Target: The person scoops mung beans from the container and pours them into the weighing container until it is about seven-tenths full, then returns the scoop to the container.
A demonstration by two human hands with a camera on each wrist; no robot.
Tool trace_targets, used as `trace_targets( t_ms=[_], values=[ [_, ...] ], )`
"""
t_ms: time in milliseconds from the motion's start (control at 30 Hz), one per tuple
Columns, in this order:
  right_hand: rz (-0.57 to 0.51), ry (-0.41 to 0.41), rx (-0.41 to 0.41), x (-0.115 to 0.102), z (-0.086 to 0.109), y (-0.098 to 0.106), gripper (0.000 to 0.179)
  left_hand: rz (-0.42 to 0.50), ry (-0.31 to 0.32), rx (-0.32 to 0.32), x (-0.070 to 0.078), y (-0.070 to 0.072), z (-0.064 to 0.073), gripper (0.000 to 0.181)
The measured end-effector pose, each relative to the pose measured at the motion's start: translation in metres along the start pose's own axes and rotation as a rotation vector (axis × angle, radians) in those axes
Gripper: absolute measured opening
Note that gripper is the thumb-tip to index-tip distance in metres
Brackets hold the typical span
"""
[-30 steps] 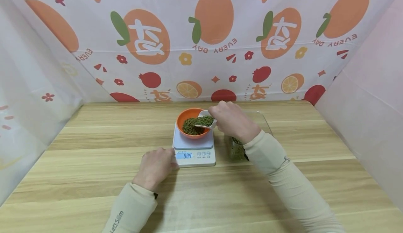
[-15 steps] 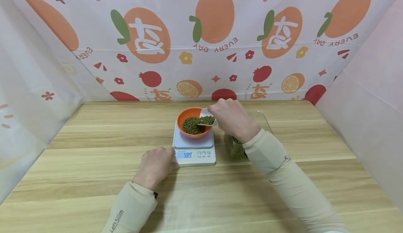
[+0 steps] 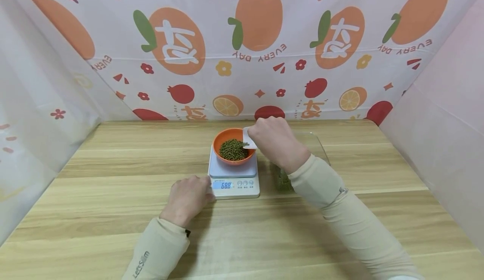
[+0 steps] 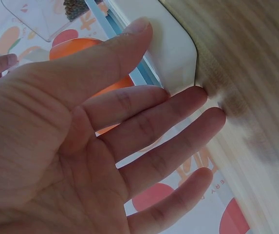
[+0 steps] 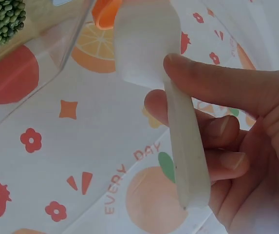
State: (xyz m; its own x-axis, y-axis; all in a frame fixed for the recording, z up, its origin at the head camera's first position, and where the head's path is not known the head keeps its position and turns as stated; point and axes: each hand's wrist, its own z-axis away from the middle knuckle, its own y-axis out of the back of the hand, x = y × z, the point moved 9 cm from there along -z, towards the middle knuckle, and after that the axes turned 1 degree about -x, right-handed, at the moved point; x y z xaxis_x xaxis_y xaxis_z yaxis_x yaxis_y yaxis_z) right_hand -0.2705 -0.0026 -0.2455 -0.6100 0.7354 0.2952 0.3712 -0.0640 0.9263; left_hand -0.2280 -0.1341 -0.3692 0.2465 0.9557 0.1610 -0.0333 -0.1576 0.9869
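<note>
My right hand point(image 3: 277, 142) grips a white scoop point(image 5: 190, 151) by its handle, thumb on one side and fingers curled on the other. The scoop is tipped over the right rim of an orange bowl point(image 3: 223, 135), with a few green beans at its lip. Inside the bowl lies a mound of green mung beans point(image 3: 232, 150). Beneath it is a white kitchen scale point(image 3: 227, 171), its display reading about 68.8. Fairly straight, spread fingers of my left hand point(image 3: 187, 200) touch the scale's front left corner, the thumb lying along its edge.
A clear container point(image 3: 321, 150) holding more green beans stands right of the scale, partly hidden by the right forearm. Wood-grain tabletop point(image 3: 124, 187) surrounds everything. A fruit-print curtain point(image 3: 211, 32) hangs behind, with pale sheets at both sides.
Beans have slid from the scoop into the bowl, and the mound there has grown. The scoop has tipped further. The display went from 88.4-like digits to 58.9, then 68.8. The left hand stayed put.
</note>
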Motion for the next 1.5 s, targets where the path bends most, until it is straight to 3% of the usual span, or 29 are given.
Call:
trace_targets(
  t_ms=[533, 767, 1067, 1500],
  values=[
    [0.082, 0.012, 0.039, -0.0085, -0.0008, 0.0062, 0.016, 0.007, -0.001, -0.009, 0.0001, 0.0013, -0.0013, 0.027],
    [0.072, 0.017, 0.067, -0.0080, 0.0004, 0.0071, 0.022, 0.015, 0.002, -0.016, 0.0002, 0.0016, -0.0015, 0.027],
    [0.088, 0.021, 0.043, -0.0068, 0.0001, 0.0043, 0.019, 0.013, 0.002, -0.019, 0.0003, 0.0009, -0.0025, 0.029],
    [-0.009, 0.001, 0.026, 0.0011, 0.0047, 0.0001, 0.026, 0.019, 0.007, -0.032, 0.0001, -0.0010, -0.0036, 0.026]
  ],
)
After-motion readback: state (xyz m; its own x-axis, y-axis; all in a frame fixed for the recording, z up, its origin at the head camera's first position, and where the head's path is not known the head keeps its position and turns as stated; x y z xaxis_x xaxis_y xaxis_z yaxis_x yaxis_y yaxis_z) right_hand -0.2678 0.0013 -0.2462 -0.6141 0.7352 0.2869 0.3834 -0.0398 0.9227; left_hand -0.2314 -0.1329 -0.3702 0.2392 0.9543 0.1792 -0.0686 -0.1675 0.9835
